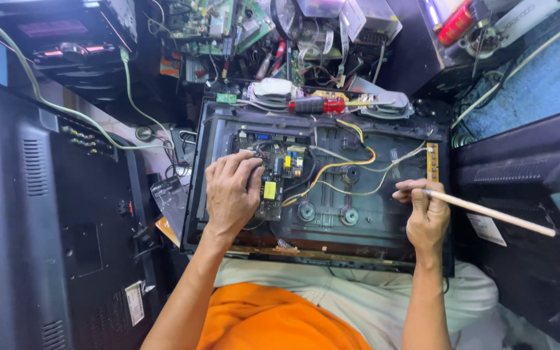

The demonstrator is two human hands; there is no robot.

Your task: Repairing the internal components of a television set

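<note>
An opened flat-screen monitor back (371,214) lies face down on my lap, its black inner shell exposed. My left hand (230,191) rests fingers-down on the green power circuit board (273,178) at the left of the shell, covering part of it. Yellow, white and black wires (345,162) run from the board across the shell to a narrow yellow strip board (432,162) at the right edge. My right hand (426,217) grips a thin pale wooden stick (494,212) that points out to the right, its inner end near the strip board.
A red-and-black screwdriver (315,105) lies at the monitor's far edge. Beyond it sit cluttered circuit boards (221,23), cables and parts. A large black television back (40,220) stands at left, dark casings (526,175) at right, and a green cable (128,97) hangs across.
</note>
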